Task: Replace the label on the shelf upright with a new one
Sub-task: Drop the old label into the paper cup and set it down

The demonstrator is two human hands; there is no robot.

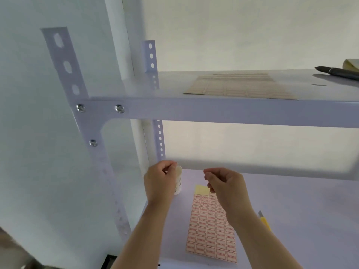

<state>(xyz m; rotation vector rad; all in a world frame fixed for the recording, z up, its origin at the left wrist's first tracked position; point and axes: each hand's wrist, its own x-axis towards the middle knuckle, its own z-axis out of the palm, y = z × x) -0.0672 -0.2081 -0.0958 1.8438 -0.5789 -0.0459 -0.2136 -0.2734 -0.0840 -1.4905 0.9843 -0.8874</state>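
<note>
My left hand (160,181) is raised over the lower shelf, thumb and forefinger pinched on a tiny scrap that looks like a small label (176,163). A short gap to the right, my right hand (225,184) is also pinched, with nothing visible between its fingertips. Below them a sheet of red-bordered labels (210,232) lies flat on the lower shelf (291,220), its top left corner peeled to yellow backing. The perforated front upright (85,133) stands to the left of both hands, and I see no label on it.
A white bottle (178,183) stands just behind my left hand. A yellow utility knife (265,220) lies right of my right forearm. The upper shelf (213,111) carries another label sheet (239,87), a black pen (338,71) and a yellowish roll (352,65). The rear upright (150,55) stands by the wall.
</note>
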